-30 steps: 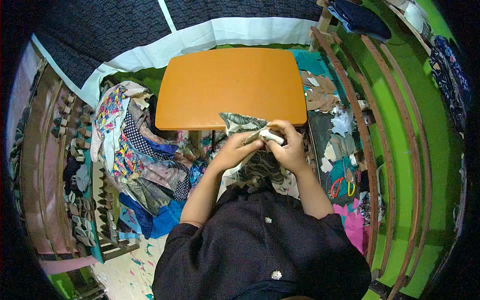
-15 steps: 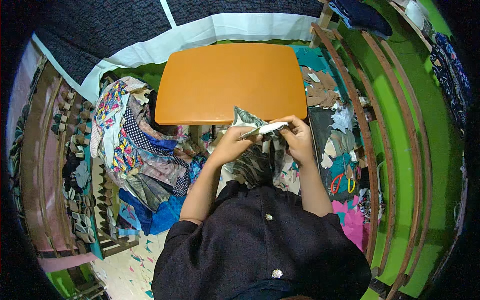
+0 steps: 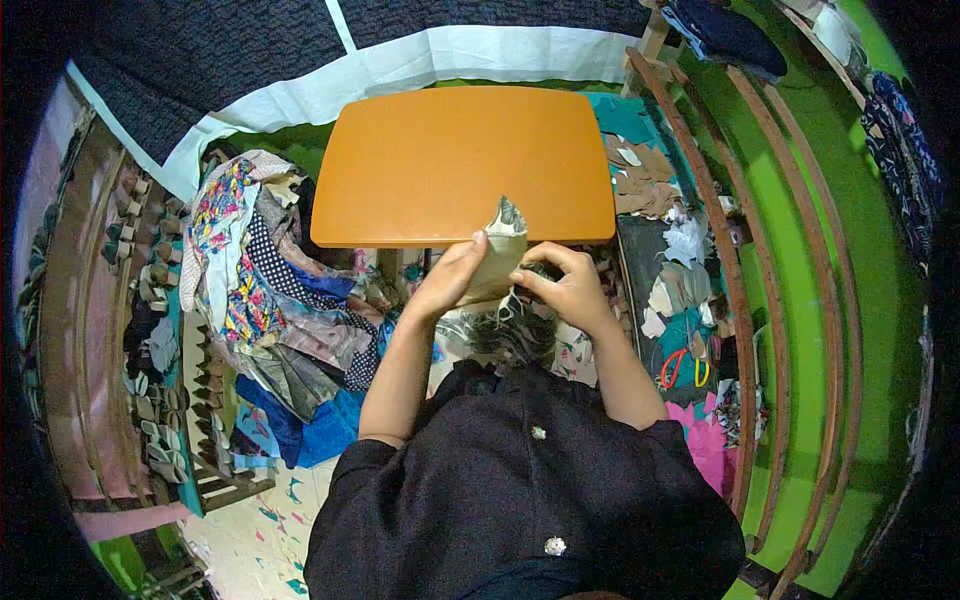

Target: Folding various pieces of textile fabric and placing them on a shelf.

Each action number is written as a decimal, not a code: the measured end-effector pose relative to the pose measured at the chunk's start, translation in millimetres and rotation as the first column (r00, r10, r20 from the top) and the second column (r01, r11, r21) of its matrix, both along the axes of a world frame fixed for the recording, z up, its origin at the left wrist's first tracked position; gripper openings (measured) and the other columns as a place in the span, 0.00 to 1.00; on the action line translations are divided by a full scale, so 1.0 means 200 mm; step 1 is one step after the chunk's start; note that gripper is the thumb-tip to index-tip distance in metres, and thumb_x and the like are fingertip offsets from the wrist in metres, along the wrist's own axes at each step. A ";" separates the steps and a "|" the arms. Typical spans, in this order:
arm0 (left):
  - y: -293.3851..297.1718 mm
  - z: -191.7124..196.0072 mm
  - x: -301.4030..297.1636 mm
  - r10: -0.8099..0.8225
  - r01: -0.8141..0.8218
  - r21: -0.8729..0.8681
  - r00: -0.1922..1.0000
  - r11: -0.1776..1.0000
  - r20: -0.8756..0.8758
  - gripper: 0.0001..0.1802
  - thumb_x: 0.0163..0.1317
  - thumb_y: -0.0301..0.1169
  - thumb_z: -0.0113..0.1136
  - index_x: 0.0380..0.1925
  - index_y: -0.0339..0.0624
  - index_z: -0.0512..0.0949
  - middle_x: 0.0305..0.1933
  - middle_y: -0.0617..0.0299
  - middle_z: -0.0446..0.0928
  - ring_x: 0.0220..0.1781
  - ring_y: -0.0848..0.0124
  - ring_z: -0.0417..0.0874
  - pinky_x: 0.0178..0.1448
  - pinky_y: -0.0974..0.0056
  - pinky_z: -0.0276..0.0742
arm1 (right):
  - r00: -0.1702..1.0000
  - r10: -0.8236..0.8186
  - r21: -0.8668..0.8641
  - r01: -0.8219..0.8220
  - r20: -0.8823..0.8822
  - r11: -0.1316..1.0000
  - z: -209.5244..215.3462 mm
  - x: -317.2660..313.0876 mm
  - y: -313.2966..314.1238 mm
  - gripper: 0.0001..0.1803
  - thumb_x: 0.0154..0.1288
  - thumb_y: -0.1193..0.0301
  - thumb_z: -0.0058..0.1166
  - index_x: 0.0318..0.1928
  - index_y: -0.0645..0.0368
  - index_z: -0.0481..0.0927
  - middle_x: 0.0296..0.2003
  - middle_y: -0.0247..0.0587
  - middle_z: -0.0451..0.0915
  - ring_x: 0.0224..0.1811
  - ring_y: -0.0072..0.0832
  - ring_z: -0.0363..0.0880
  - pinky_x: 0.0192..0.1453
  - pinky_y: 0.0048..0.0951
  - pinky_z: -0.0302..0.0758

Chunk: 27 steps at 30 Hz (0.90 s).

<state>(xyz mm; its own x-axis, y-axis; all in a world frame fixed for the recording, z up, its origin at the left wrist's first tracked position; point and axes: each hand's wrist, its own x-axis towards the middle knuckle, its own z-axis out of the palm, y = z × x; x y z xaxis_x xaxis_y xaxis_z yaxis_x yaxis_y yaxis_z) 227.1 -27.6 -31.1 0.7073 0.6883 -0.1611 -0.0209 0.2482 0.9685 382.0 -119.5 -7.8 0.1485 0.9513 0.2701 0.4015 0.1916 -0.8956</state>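
My left hand (image 3: 450,280) and my right hand (image 3: 565,285) both grip a small folded piece of patterned grey-beige fabric (image 3: 497,250), held upright just at the near edge of an orange table top (image 3: 450,160). The fabric's pointed tip rises over the table edge. More patterned cloth (image 3: 500,330) lies in my lap under the hands. My black shirt fills the lower part of the view.
A heap of colourful fabric pieces (image 3: 260,280) lies to my left. To the right are cut fabric scraps (image 3: 670,240) and orange-handled scissors (image 3: 685,370) on the floor, beside curved wooden rails (image 3: 760,300). A dark mat with a white border (image 3: 400,50) lies beyond the table.
The fabric piece has been turned from lying flat between my hands to standing upright, its tip now pointing up over the table edge. Both hands kept hold of it.
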 end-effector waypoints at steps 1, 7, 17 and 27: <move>-0.01 0.01 0.01 -0.059 0.060 0.034 0.998 0.998 -0.026 0.27 0.65 0.49 0.36 0.37 0.34 0.74 0.34 0.62 0.74 0.36 0.77 0.72 0.41 0.71 0.69 | 0.998 -0.043 0.022 0.042 0.043 0.999 0.00 -0.02 0.01 0.10 0.50 0.71 0.59 0.30 0.65 0.77 0.25 0.42 0.78 0.28 0.24 0.77 0.34 0.24 0.71; -0.05 -0.07 0.05 -0.004 0.015 0.258 0.999 0.966 -0.042 0.31 0.65 0.53 0.30 0.30 0.38 0.73 0.21 0.69 0.65 0.22 0.82 0.60 0.25 0.75 0.58 | 0.997 -0.071 0.111 0.067 0.034 0.992 0.01 -0.07 0.04 0.07 0.47 0.76 0.60 0.27 0.66 0.77 0.24 0.40 0.78 0.27 0.19 0.74 0.33 0.21 0.70; -0.03 -0.03 -0.01 -0.309 0.334 0.382 0.943 0.862 -0.125 0.16 0.50 0.28 0.59 0.40 0.34 0.73 0.41 0.61 0.73 0.44 0.72 0.71 0.48 0.66 0.67 | 0.970 -0.225 0.228 0.198 0.097 0.953 -0.07 -0.07 0.06 0.06 0.41 0.73 0.63 0.24 0.60 0.81 0.23 0.38 0.72 0.24 0.28 0.72 0.29 0.25 0.68; 0.09 0.17 -0.09 -0.224 0.449 0.576 0.880 0.683 -0.420 0.22 0.47 0.18 0.49 0.47 0.34 0.69 0.47 0.52 0.73 0.52 0.63 0.72 0.57 0.64 0.64 | 0.946 0.323 -0.172 -0.318 -0.002 0.932 -0.15 0.06 0.07 0.35 0.37 0.67 0.66 0.50 0.64 0.69 0.46 0.43 0.73 0.50 0.29 0.70 0.56 0.29 0.64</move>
<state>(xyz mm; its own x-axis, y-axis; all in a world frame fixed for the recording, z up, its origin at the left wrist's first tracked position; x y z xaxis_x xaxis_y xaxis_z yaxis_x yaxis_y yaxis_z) 208.6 -10.0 3.5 0.9057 0.4237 -0.0137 0.2457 -0.4983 0.8314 394.7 -106.0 -38.7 -0.1768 0.9790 0.1017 0.3668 0.1614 -0.9162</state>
